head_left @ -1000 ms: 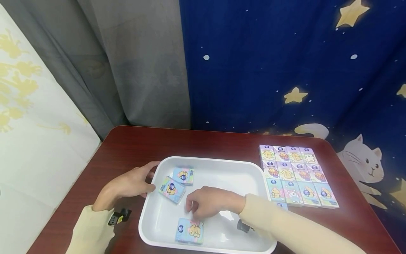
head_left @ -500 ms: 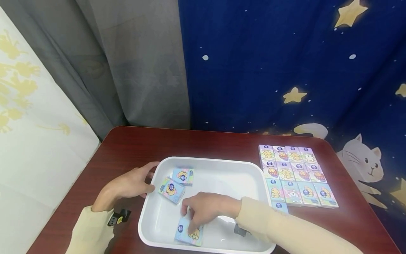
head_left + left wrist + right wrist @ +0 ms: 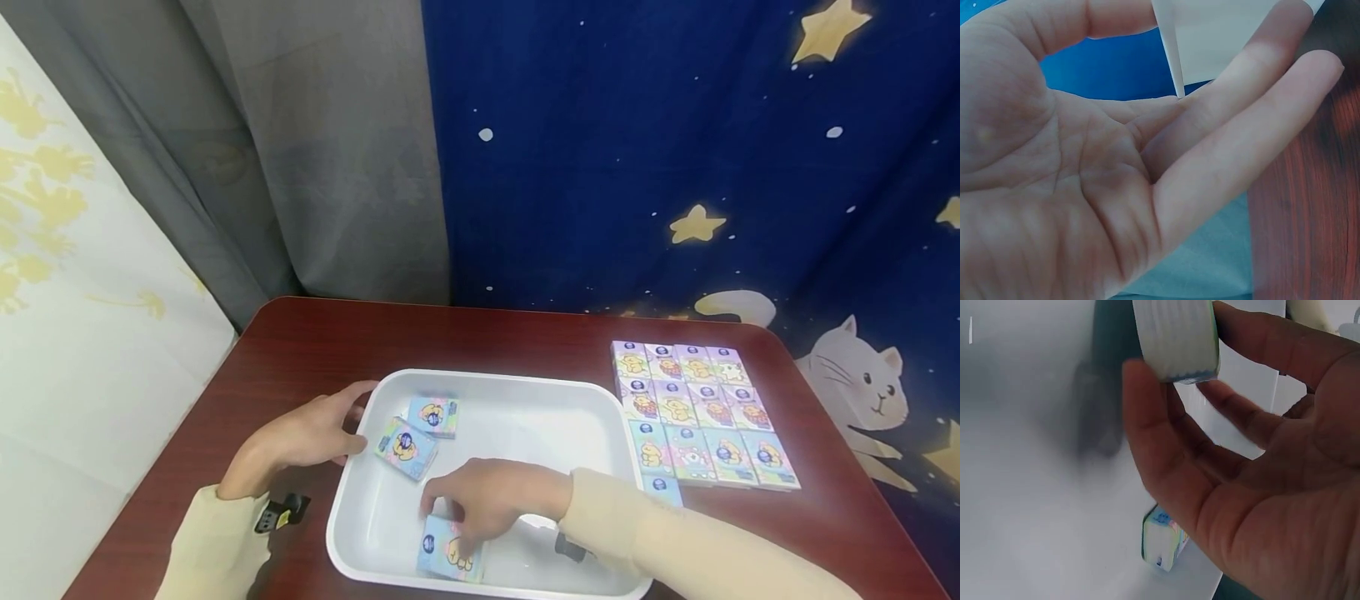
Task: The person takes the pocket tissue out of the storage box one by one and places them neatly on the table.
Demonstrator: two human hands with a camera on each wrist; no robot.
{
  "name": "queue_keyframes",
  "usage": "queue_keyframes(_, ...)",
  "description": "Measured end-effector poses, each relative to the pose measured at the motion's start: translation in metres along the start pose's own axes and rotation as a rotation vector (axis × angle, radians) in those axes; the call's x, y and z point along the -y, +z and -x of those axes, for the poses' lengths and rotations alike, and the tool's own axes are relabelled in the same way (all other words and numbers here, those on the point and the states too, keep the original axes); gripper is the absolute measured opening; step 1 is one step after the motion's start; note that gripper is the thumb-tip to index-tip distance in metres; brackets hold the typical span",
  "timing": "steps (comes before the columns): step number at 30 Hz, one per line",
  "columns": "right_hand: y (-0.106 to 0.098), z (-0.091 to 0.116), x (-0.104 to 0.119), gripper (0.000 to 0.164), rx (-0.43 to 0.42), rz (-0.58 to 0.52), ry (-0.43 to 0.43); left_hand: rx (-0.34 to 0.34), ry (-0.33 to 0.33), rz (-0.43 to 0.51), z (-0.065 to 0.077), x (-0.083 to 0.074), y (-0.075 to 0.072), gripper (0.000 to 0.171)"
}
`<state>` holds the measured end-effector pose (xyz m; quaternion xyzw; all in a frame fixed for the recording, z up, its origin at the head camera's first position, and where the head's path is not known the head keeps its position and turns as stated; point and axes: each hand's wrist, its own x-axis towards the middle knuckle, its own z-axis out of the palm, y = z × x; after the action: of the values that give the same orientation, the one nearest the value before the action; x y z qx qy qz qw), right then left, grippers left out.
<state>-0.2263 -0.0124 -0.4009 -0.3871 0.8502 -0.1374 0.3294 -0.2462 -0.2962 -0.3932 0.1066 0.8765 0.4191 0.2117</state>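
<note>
In the head view, my right hand (image 3: 495, 500) pinches a small blue pocket tissue pack (image 3: 437, 546) printed with a yellow cartoon character, low over the front of a white tray (image 3: 540, 400). The right wrist view shows the white folded side of that tissue pack between thumb and fingers. Two more blue tissue packs, one (image 3: 406, 448) angled and one (image 3: 442, 415) behind it, lie at the tray's left end, overlapping in view. My left hand (image 3: 311, 429) holds the tray's left rim, thumb on the edge; the left wrist view shows its other fingers stretched along the outer side.
On the right of the dark red wooden table (image 3: 337, 342), several purple and blue tissue packs (image 3: 701, 408) stand in tight rows. One blue pack (image 3: 662, 487) begins a front row, partly behind the right sleeve (image 3: 637, 508). Curtains hang behind the table.
My right hand has come down and forward onto the front tissue pack and gripped it; the pack has shifted and turned slightly. The left hand and tray have stayed in place.
</note>
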Motion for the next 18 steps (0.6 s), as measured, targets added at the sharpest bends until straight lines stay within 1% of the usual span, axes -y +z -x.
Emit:
queue_keyframes(3,-0.003,0.003,-0.001,0.054,-0.002,-0.024,-0.005,-0.002,-0.003,-0.003,0.0,0.001,0.0,0.082)
queue_keyframes(7,-0.007,0.009,-0.003,0.055,0.0,-0.1,0.008,-0.002,-0.005,-0.004,0.0,0.001,-0.001,0.082)
queue_keyframes(18,-0.025,0.032,-0.016,0.051,-0.021,-0.224,0.042,0.002,-0.004,0.021,0.0,0.001,-0.001,0.083)
